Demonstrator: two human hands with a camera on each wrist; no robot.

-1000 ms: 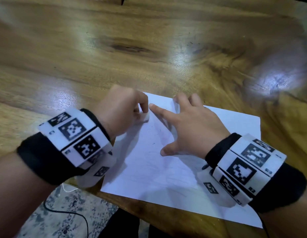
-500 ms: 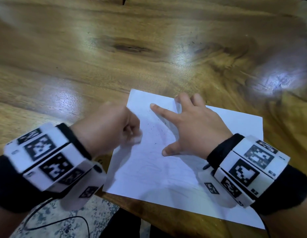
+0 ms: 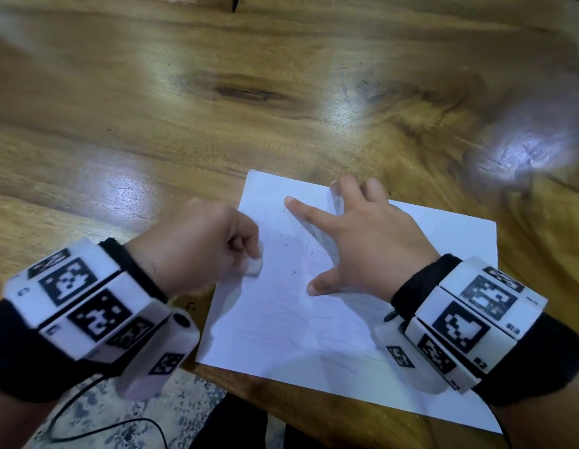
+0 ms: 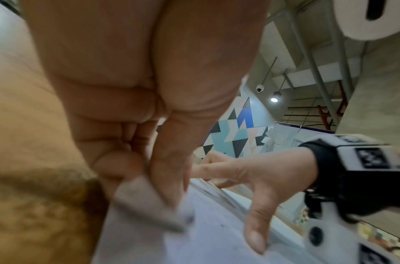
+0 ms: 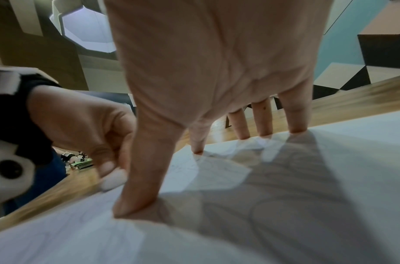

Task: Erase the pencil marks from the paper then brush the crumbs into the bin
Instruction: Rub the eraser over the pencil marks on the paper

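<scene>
A white sheet of paper (image 3: 281,335) lies on the wooden table (image 3: 152,108), its near corner over the table's front edge. Faint pencil lines and small dark eraser crumbs (image 3: 294,244) mark its upper part. My left hand (image 3: 213,251) pinches a small white eraser (image 3: 253,268) against the paper's left edge; the left wrist view shows the eraser (image 4: 147,203) between thumb and curled fingers. My right hand (image 3: 362,241) lies spread on the paper, fingertips and thumb pressing it flat, as the right wrist view of the paper (image 5: 285,196) confirms.
The table stretches far and wide beyond the paper, with bright light reflections. Below the table's front edge are a speckled floor and a black cable (image 3: 103,429). No bin is in view.
My left hand with the eraser has slid from the paper's top left corner down and toward me along the left edge. My right hand has stayed in place.
</scene>
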